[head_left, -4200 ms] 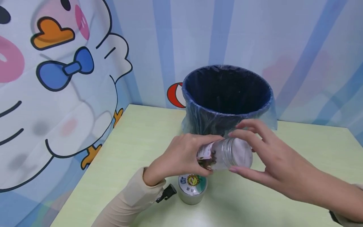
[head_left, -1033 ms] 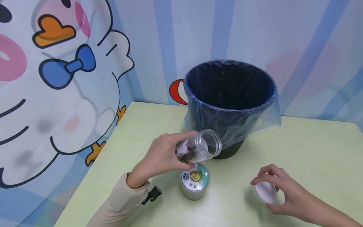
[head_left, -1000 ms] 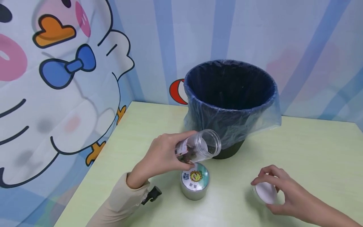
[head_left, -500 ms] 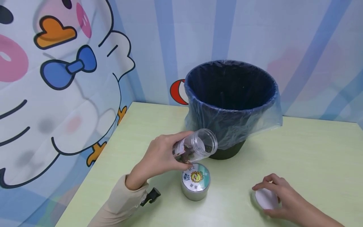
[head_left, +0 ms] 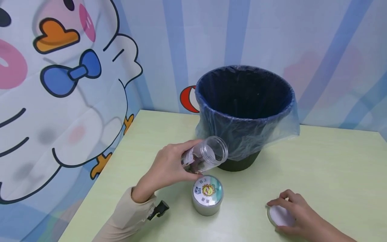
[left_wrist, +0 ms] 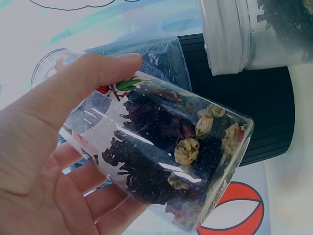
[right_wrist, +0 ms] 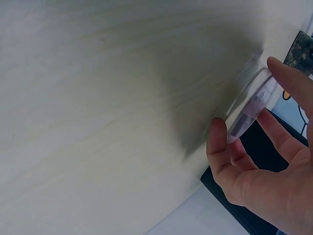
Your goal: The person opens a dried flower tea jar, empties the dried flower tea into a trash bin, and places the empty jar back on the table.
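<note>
My left hand (head_left: 167, 166) grips a clear plastic jar (head_left: 198, 161), which lies tilted with its uncovered mouth toward the right. Through its wall in the left wrist view I see dark dried petals (left_wrist: 142, 171) and small yellowish dried flower buds (left_wrist: 187, 151). At the lower right, my right hand (head_left: 302, 216) pinches a round lid (head_left: 281, 216) by its edge, white face up, low over the table. Whether the lid touches the table I cannot tell. Just below the held jar stands another jar (head_left: 207, 198) with a cartoon sun on its lid.
A dark bin (head_left: 242, 161) lined with a blue translucent bag (head_left: 239, 137) stands behind the jars, its mouth open upward. The pale table (head_left: 326, 168) meets a printed cloth backdrop (head_left: 205, 40) at the rear and left. A black clip (head_left: 158, 210) hangs at my left wrist.
The lid has come off the held jar and moved to the right in my right hand, then lower toward the table. The left hand with the jar has shifted left.
</note>
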The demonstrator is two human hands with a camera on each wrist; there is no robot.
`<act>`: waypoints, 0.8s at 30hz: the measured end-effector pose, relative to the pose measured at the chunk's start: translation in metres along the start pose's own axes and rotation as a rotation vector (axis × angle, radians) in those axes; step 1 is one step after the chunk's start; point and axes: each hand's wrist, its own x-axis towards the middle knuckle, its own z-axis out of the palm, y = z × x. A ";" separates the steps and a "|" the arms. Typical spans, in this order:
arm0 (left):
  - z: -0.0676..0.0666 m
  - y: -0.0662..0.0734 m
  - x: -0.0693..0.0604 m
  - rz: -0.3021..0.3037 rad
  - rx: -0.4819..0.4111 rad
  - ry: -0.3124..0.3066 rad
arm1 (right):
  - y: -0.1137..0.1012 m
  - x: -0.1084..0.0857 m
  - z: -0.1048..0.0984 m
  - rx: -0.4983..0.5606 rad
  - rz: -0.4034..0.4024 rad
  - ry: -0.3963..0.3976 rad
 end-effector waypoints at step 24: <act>-0.005 -0.010 -0.001 -0.040 0.048 0.028 | -0.008 0.010 -0.026 -0.035 0.192 -0.087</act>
